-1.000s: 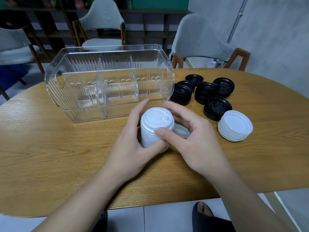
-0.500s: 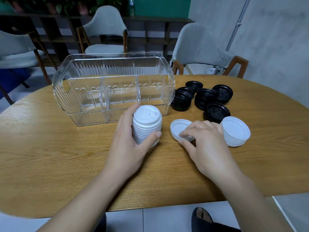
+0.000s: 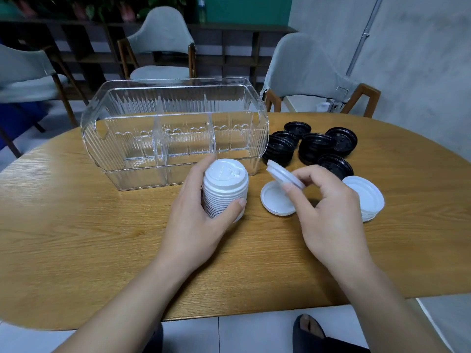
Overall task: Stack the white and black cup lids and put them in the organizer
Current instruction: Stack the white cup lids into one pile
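**White lids in both hands, clear organizer behind them**

My left hand point(image 3: 196, 212) is wrapped around a tall stack of ribbed white plastic cup lids point(image 3: 225, 189) at the centre of the frame, its top lid facing up with the sip tab showing. My right hand point(image 3: 328, 212) pinches a single white plastic lid point(image 3: 284, 174) between thumb and fingertips, tilted on edge and lifted above another white lid lying upside down point(image 3: 276, 202) on the oval wooden table point(image 3: 76, 238). Just right of that hand sits a short pile of upturned white lids point(image 3: 367, 197), partly hidden by my knuckles. Above them, at centre right, low stacks of round black plastic lids point(image 3: 311, 146) cluster close together, touching the right end of the clear ribbed plastic organizer point(image 3: 175, 131). The organizer stands just behind my left hand, its open top split by dividers into compartments with nothing visible inside. Bare table surface stretches across the left and lower frame to the near edge.
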Available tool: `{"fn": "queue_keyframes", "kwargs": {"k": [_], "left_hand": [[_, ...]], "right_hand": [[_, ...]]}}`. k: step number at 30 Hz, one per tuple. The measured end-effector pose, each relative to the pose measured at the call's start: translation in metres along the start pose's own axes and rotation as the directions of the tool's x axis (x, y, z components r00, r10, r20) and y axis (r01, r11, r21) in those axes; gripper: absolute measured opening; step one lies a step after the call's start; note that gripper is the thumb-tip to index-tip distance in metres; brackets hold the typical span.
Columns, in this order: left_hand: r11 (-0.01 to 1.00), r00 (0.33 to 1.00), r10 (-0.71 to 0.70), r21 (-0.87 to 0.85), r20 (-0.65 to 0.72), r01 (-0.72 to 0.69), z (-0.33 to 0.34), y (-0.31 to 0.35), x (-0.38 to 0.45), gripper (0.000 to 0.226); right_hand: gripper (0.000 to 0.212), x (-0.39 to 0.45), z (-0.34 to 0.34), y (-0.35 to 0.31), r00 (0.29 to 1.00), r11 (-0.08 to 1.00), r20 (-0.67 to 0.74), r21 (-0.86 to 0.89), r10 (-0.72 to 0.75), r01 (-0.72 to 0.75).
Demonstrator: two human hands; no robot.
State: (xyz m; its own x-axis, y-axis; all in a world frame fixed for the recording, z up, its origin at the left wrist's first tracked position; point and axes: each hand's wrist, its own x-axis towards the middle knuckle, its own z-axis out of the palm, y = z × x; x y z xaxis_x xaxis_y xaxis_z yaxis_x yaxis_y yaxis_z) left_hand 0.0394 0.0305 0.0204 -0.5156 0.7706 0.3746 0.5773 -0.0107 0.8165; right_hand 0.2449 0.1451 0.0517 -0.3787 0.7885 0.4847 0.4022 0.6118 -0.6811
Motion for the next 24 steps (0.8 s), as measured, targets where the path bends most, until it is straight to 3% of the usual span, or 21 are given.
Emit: {"fn": "queue_keyframes", "kwargs": {"k": [4, 9, 13, 17, 24], "left_hand": [[1.0, 1.0, -0.003, -0.03, 0.021, 0.004, 0.0, 0.001, -0.001, 0.088], [0.999, 0.997, 0.032, -0.041, 0.069, -0.029, 0.0, 0.001, -0.003, 0.091], [0.984, 0.984, 0.174, 0.029, 0.032, -0.175, 0.001, 0.006, -0.006, 0.102], [0.91, 0.916, 0.401, 0.104, 0.016, -0.4, 0.003, 0.012, -0.01, 0.098], [0.901, 0.902, 0.431, 0.068, -0.018, -0.429, 0.002, 0.008, -0.01, 0.088]], "right_hand": [[0.012, -0.001, -0.005, -0.012, 0.997, 0.983, -0.066, 0.183, 0.045, -0.032], [0.023, 0.003, -0.009, -0.02, 0.989, 0.878, -0.06, 0.47, 0.134, -0.09], [0.025, 0.003, -0.007, -0.023, 0.989, 0.857, 0.032, 0.495, 0.147, -0.143], [0.025, -0.001, -0.003, -0.031, 0.986, 0.837, 0.121, 0.522, 0.116, -0.163], [0.024, -0.004, 0.005, -0.034, 0.981, 0.838, 0.175, 0.521, 0.082, -0.163]]}}
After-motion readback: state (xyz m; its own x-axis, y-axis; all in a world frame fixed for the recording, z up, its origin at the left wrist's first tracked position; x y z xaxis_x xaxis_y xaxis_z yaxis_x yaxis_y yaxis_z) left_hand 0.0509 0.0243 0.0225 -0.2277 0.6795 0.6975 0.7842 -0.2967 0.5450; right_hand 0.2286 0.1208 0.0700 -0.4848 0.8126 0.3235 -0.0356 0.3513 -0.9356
